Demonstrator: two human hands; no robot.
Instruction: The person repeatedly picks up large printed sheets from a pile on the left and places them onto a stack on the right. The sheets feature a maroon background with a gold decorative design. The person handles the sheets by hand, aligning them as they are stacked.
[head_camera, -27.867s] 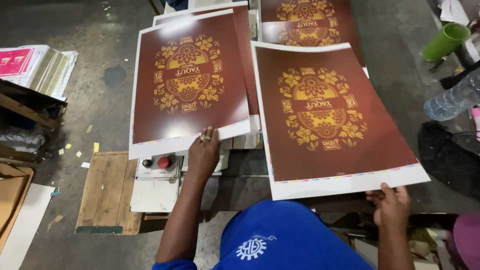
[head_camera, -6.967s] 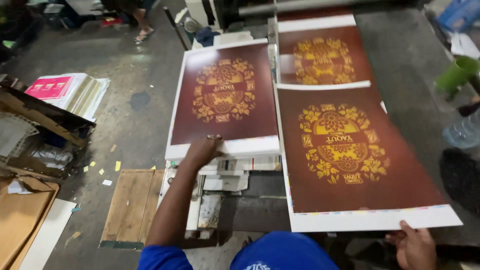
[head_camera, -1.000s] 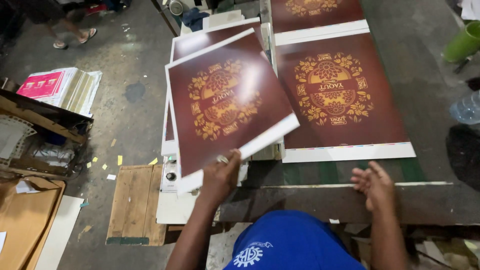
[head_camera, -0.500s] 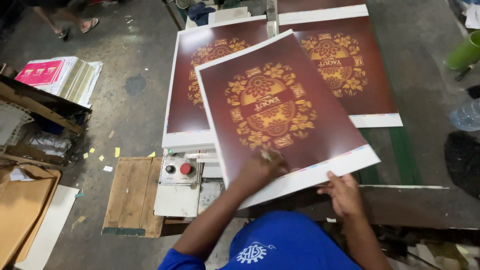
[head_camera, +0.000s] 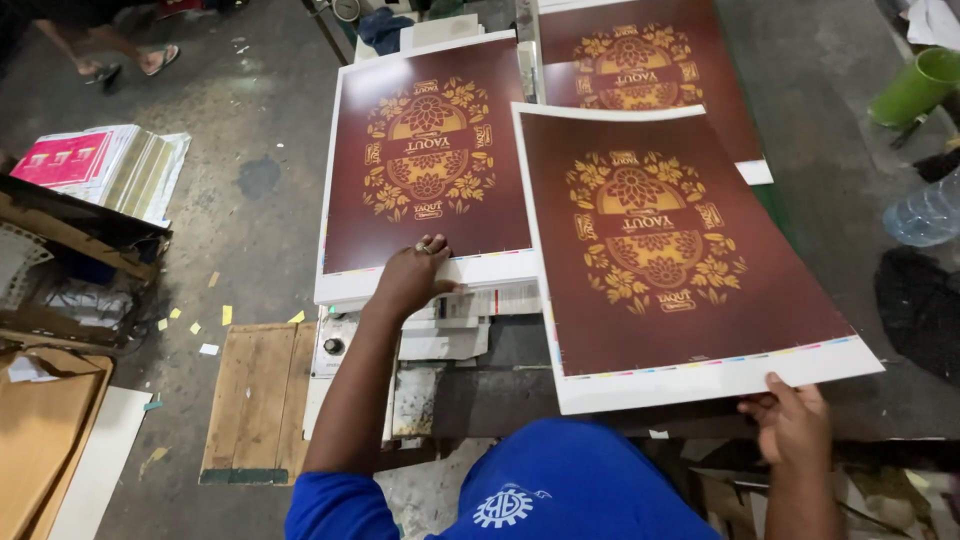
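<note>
The right hand, at the lower right of the frame, grips the white bottom edge of a large printed sheet, dark red with a gold flower pattern; its fingers curl under the edge and the thumb lies on top. The sheet fills the right centre of the frame, tilted, and covers part of another printed sheet at the top. The left hand, in the middle of the frame, rests palm down with fingers close together on the near white edge of a stack of the same sheets, left of the held one. A ring shows on one finger. A green cup stands at the upper right, and a wooden board lies on the floor at the lower left.
</note>
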